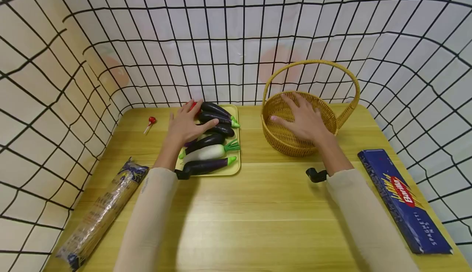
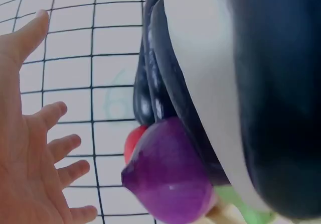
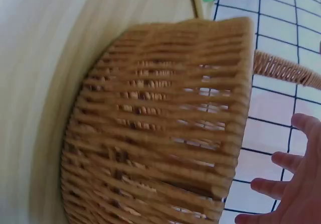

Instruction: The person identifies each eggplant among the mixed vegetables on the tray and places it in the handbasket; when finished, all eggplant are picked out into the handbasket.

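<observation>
My left hand (image 1: 186, 124) (image 2: 35, 148) hovers with spread fingers over the left side of a yellow tray (image 1: 238, 141). Several eggplants (image 1: 206, 141) and a white radish (image 1: 206, 153) with a green top lie on that tray. The left wrist view shows a purple onion (image 2: 173, 174) and part of a red thing (image 2: 133, 141) beside the eggplants; the hand stands apart from them. Over the opening of a woven basket (image 1: 291, 147) (image 3: 160, 113) is my right hand (image 1: 304, 120) (image 3: 296, 184), fingers spread, holding nothing. Its wrist view shows it outside the rim, gripping neither basket nor handle (image 1: 313, 62).
A red lollipop (image 1: 151, 120) lies left of the tray. At the left front is a clear bag of long pasta (image 1: 107, 206), and on the right a blue spaghetti box (image 1: 405, 202). White walls with a black grid (image 1: 243, 38) enclose the wooden table (image 1: 250, 223).
</observation>
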{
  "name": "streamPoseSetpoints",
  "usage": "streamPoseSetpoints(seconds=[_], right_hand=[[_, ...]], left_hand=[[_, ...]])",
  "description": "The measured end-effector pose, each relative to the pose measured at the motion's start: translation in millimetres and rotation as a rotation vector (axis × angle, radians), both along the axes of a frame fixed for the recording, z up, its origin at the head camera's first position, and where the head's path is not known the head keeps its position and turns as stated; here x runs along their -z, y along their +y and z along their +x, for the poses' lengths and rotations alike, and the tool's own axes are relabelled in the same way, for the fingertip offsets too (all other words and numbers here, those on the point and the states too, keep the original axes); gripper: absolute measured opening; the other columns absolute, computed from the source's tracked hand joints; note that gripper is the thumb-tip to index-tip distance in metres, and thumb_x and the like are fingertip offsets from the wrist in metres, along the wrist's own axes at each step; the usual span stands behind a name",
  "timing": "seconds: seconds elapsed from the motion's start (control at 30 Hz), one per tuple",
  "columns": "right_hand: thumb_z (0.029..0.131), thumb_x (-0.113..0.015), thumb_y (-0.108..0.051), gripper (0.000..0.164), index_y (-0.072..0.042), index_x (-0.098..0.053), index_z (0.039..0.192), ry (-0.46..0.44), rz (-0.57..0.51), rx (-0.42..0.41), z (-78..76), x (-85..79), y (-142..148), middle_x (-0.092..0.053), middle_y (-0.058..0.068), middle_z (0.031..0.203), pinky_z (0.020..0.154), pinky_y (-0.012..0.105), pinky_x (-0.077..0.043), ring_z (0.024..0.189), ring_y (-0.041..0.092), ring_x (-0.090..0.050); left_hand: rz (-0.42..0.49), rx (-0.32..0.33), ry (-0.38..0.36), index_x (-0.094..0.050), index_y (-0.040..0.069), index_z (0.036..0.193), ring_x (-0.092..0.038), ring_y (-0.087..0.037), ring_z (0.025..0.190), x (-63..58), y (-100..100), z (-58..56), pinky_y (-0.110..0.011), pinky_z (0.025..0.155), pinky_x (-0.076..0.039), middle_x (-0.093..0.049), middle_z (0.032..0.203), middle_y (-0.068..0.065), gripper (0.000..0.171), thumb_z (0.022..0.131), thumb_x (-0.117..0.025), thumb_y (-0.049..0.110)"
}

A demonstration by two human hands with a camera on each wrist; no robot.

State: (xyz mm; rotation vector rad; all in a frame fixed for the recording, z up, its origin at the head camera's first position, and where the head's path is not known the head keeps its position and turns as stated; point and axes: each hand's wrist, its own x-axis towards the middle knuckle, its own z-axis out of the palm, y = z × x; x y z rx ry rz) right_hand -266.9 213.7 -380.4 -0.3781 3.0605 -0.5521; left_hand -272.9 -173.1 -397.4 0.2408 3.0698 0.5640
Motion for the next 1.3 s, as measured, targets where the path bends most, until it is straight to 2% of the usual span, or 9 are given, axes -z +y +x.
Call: streamPoseSetpoints(seconds=[0.17, 0.3, 0.53, 0.7, 0.77, 0.87, 1.0, 1.13, 1.3], right_hand=[[0.095, -0.045, -0.078, 0.087, -0.036, -0.016, 0.166, 0.044, -0.142, -0.001, 12.5, 2.5, -4.1, -0.018, 0.015, 0.171, 0.114, 0.082, -0.02, 0.152, 0.049, -0.025], [0.098, -0.052, -0.069, 0.079, -0.029, -0.031, 0.163, 0.076, -0.253, -0.003, 25.1, 5.2, -9.8, -0.03, 0.012, 0.167, 0.116, 0.075, -0.028, 0.15, 0.044, -0.032], [0.1, -0.064, -0.05, 0.06, -0.019, -0.052, 0.151, 0.161, -0.435, -0.083, 47.7, 12.6, -29.9, -0.053, 0.009, 0.149, 0.108, 0.061, -0.046, 0.131, 0.034, -0.052], [0.1, -0.069, -0.037, 0.048, -0.014, -0.061, 0.141, 0.185, -0.516, -0.162, 59.1, 23.9, -46.0, -0.062, 0.009, 0.133, 0.097, 0.05, -0.054, 0.114, 0.031, -0.059], [0.099, -0.07, -0.036, 0.046, -0.014, -0.063, 0.139, 0.168, -0.529, -0.177, 63.7, 29.2, -53.1, -0.064, 0.007, 0.13, 0.093, 0.048, -0.055, 0.111, 0.029, -0.06], [0.099, -0.071, -0.036, 0.043, -0.016, -0.065, 0.137, 0.107, -0.556, -0.201, 69.0, 37.8, -63.3, -0.065, 0.004, 0.129, 0.095, 0.049, -0.056, 0.112, 0.026, -0.061], [0.099, -0.07, -0.038, 0.043, -0.018, -0.066, 0.137, 0.021, -0.578, -0.236, 72.0, 49.7, -74.5, -0.066, 0.005, 0.132, 0.1, 0.05, -0.056, 0.117, 0.026, -0.063], [0.099, -0.071, -0.035, 0.044, -0.014, -0.066, 0.136, -0.057, -0.607, -0.269, 73.4, 62.8, -83.9, -0.066, 0.011, 0.134, 0.1, 0.048, -0.056, 0.12, 0.032, -0.063], [0.097, -0.074, -0.033, 0.047, -0.009, -0.066, 0.136, -0.133, -0.635, -0.289, 74.9, 75.6, -96.1, -0.064, 0.01, 0.136, 0.101, 0.047, -0.057, 0.119, 0.032, -0.063]], left_hand=[[0.127, -0.024, 0.028, -0.016, 0.035, 0.166, -0.017, -0.043, 0.157, 3.6, -18.5, 11.2, -0.071, 0.124, -0.017, -0.014, 0.174, -0.007, 0.095, 0.09, -0.045, 0.083], [0.221, -0.043, 0.024, -0.019, 0.031, 0.166, -0.021, -0.048, 0.155, 5.1, -36.0, 22.8, -0.076, 0.119, -0.022, -0.017, 0.173, -0.01, 0.091, 0.093, -0.046, 0.078], [0.272, -0.086, -0.021, -0.025, 0.017, 0.165, -0.022, -0.049, 0.154, 11.1, -63.7, 41.7, -0.071, 0.122, -0.022, -0.022, 0.169, -0.022, 0.077, 0.104, -0.044, 0.058], [0.296, -0.119, -0.099, -0.023, 0.014, 0.166, -0.035, -0.05, 0.147, 17.9, -77.3, 48.6, -0.067, 0.12, -0.031, -0.026, 0.166, -0.027, 0.072, 0.107, -0.04, 0.052], [0.32, -0.13, -0.146, -0.024, 0.013, 0.165, -0.045, -0.048, 0.14, 21.2, -81.5, 50.1, -0.064, 0.117, -0.037, -0.032, 0.164, -0.027, 0.068, 0.109, -0.039, 0.048], [0.355, -0.145, -0.22, -0.028, 0.013, 0.164, -0.04, -0.047, 0.144, 26.2, -86.9, 51.7, -0.064, 0.12, -0.031, -0.041, 0.159, -0.025, 0.062, 0.109, -0.041, 0.039], [0.45, -0.144, -0.321, -0.027, 0.014, 0.165, -0.046, -0.045, 0.14, 33.0, -91.0, 54.2, -0.057, 0.116, -0.042, -0.044, 0.156, -0.026, 0.064, 0.105, -0.049, 0.025], [0.542, -0.137, -0.398, -0.026, 0.012, 0.164, -0.065, -0.037, 0.119, 39.3, -93.8, 57.4, -0.037, 0.091, -0.061, -0.044, 0.155, -0.027, 0.071, 0.102, -0.058, 0.019], [0.604, -0.171, -0.461, -0.032, 0.014, 0.163, -0.072, -0.026, 0.097, 43.8, -95.1, 59.2, -0.032, 0.08, -0.064, -0.045, 0.154, -0.026, 0.073, 0.099, -0.067, 0.016]])
